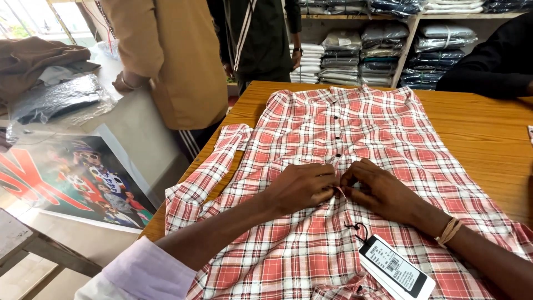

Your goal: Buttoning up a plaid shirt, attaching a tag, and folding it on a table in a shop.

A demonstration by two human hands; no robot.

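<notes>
- The red and white plaid shirt (pixel 355 166) lies face up and spread flat on the wooden table (pixel 488 133), collar at the far end, with one sleeve (pixel 208 172) folded near the table's left edge.
- The left hand (pixel 300 186) and the right hand (pixel 380 191) meet on the shirt's button placket, about halfway down it. Both have fingers drawn together, pinching the two placket edges at one point, likely at a button; the button itself is hidden under the fingertips.
- Risk: the two front edges could be joined one hole off, since the fingers cover the spot and the plaid lines are the only guide.
- Risk: pulling the placket sideways could ruck the cloth beside the hands, where small creases already show.
- Risk: the hang tag (pixel 397 269), tied on a black cord just below the right hand's wrist, could catch under the forearm and drag the shirt front.
- Risk: the sleeve sits close to the table's left edge and could slip off if the shirt shifts that way.
- A standing person in a tan garment (pixel 177 61) is just beyond the table's left corner and could brush that sleeve.
</notes>
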